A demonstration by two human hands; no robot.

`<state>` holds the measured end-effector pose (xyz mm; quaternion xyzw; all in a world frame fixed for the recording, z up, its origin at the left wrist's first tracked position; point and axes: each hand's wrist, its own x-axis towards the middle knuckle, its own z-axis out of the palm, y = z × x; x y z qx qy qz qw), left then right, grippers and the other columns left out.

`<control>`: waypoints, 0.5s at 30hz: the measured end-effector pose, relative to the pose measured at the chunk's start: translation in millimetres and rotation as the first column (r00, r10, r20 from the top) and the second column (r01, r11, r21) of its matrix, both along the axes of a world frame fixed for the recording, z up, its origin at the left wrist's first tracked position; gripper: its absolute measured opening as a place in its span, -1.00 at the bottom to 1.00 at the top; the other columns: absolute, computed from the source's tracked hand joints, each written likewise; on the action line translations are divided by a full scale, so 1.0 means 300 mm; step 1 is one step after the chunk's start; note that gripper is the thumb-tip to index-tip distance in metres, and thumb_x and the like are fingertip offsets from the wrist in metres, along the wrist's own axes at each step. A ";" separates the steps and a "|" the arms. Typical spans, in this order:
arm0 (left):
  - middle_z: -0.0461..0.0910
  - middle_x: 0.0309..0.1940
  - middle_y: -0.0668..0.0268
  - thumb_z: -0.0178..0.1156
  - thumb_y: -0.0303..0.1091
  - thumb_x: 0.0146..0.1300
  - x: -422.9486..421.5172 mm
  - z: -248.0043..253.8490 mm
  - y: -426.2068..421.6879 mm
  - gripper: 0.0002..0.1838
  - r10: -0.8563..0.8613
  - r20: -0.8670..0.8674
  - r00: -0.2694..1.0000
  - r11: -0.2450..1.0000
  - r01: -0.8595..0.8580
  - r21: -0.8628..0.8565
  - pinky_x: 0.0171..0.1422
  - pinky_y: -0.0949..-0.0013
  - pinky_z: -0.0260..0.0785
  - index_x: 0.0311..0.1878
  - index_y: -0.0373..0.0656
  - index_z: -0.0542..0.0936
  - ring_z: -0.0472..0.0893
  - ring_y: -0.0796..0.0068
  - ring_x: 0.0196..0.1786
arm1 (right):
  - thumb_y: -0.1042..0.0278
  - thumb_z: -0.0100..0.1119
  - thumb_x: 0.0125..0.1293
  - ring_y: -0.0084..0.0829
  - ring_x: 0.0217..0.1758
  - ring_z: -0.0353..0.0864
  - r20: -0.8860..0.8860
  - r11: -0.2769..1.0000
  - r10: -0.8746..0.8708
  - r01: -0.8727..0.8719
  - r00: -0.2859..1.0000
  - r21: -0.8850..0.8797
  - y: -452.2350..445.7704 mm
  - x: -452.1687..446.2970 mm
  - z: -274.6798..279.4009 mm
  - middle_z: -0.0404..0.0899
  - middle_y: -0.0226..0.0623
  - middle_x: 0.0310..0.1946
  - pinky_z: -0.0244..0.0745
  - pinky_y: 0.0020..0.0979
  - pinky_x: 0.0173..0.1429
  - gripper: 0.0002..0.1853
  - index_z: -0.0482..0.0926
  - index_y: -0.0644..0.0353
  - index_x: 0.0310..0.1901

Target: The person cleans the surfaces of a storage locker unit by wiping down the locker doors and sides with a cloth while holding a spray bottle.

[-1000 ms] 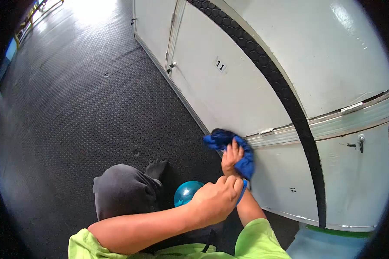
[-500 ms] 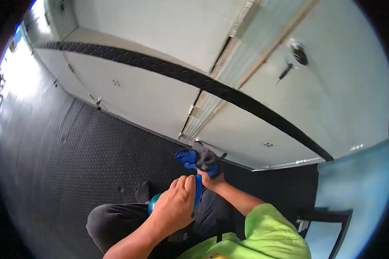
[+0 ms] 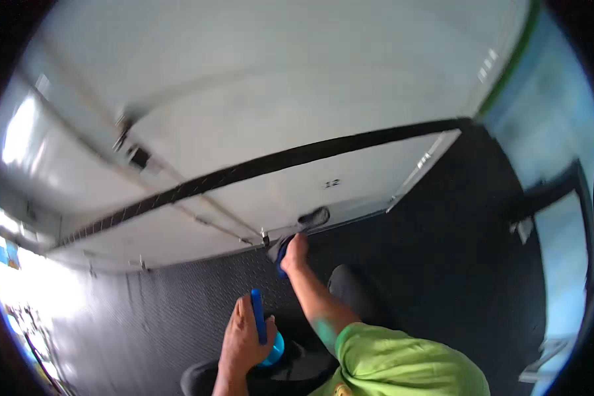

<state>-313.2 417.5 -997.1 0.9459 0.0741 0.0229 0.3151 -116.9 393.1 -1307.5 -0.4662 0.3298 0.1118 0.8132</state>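
Note:
My left hand [image 3: 243,336] is closed around a blue stick-like part [image 3: 259,317]. A rounded, translucent teal part [image 3: 274,350] shows beside its fingers; whether the two are one object I cannot tell. Farther forward, my right hand [image 3: 296,253] grips a dark blue and grey cloth [image 3: 282,256], low by the bottom edge of the white panel [image 3: 369,178] marked 12. Motion blurs the cloth, and the hand partly covers it. A dark grey patch [image 3: 313,216] lies against that panel; I cannot tell if it belongs to the cloth.
A black textured strip [image 3: 297,156] crosses the white doors, with metal latches [image 3: 137,157] at left. Black floor [image 3: 435,224] runs along their base. My dark-trousered knees [image 3: 353,284] are below. At right are a pale blue surface [image 3: 541,125] and a dark frame [image 3: 554,191].
The view has swung right along the doors, from panel 11 to panel 12. My right hand has moved with the cloth, and my hands are farther apart.

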 end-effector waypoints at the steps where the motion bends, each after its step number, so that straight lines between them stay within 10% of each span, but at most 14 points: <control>1: 0.46 -0.14 -0.10 0.22 -0.41 0.13 0.009 0.009 0.002 -0.45 -0.060 -0.008 0.998 0.998 0.060 0.034 0.04 0.05 0.42 0.14 -0.41 0.26 0.53 -0.12 -0.06 | -0.19 -0.22 0.42 -0.39 0.34 0.29 -0.172 0.903 0.056 0.023 0.983 0.428 0.043 -0.051 0.201 0.32 -0.36 0.33 0.13 -0.29 0.41 -0.40 0.37 0.08 0.27; 6: 0.47 -0.09 -0.14 0.22 -0.32 0.15 0.039 -0.030 0.022 -0.39 -0.075 -0.176 0.982 0.997 0.072 -0.020 0.03 0.04 0.43 0.17 -0.44 0.21 0.52 -0.16 -0.03 | -0.18 -0.23 0.39 -0.31 0.18 0.47 -0.143 0.342 -0.058 0.154 0.988 0.927 0.192 -0.024 0.191 0.50 -0.36 0.14 0.34 -0.06 0.27 -0.45 0.48 0.03 0.16; 9: 0.48 -0.06 -0.11 0.21 -0.33 0.15 0.077 -0.009 0.033 -0.39 -0.018 -0.303 0.953 0.997 -0.005 -0.077 0.07 0.01 0.42 0.18 -0.39 0.20 0.52 -0.14 0.00 | -0.14 -0.22 0.39 -0.23 0.13 0.52 -0.280 0.516 -0.035 0.258 0.959 0.817 -0.025 0.067 0.412 0.53 -0.26 0.11 0.38 0.01 0.26 -0.45 0.51 0.14 0.09; 13: 0.50 -0.16 0.02 0.22 -0.42 0.13 0.095 -0.011 0.009 -0.54 -0.082 -0.161 0.984 0.997 0.083 -0.001 -0.07 0.12 0.42 0.08 -0.26 0.32 0.56 0.00 -0.22 | -0.06 -0.14 0.41 -0.34 0.22 0.44 0.032 0.693 -0.295 0.190 0.955 0.695 -0.010 0.035 0.313 0.48 -0.35 0.15 0.28 -0.17 0.38 -0.52 0.42 0.07 0.18; 15: 0.50 -0.15 0.02 0.22 -0.42 0.13 0.126 -0.010 -0.006 -0.54 -0.114 -0.186 0.976 0.993 0.116 0.002 -0.07 0.12 0.42 0.08 -0.26 0.32 0.56 0.00 -0.21 | -0.12 -0.14 0.41 -0.42 0.31 0.34 -0.242 0.786 -0.235 0.331 0.941 0.523 0.008 0.026 0.283 0.40 -0.49 0.26 0.11 -0.25 0.47 -0.49 0.38 -0.03 0.25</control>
